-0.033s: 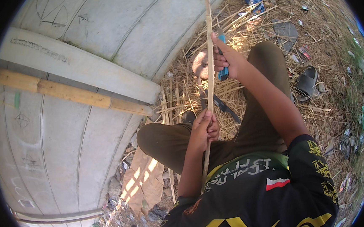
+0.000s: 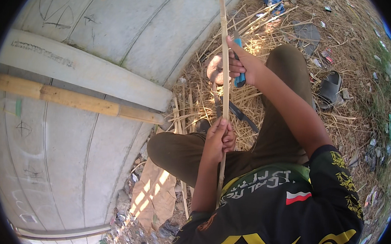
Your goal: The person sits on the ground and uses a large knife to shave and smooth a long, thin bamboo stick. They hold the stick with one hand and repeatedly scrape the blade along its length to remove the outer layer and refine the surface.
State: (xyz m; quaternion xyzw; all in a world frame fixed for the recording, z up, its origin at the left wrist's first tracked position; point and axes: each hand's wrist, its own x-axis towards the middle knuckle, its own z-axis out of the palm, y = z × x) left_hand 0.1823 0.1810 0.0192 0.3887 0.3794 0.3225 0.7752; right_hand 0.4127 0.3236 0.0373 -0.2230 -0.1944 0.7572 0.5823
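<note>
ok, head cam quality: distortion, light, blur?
Head view: seams on the wall bow, black corners; head view: hard sun patches on the brown sheet and straw, brightest spots near washed out; head view: strip, left hand and right hand fairly crisp, no obvious motion blur.

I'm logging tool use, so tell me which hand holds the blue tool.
The right hand, higher in the picture, holds the blue tool; the left hand, lower down, grips only the pale strip.
</note>
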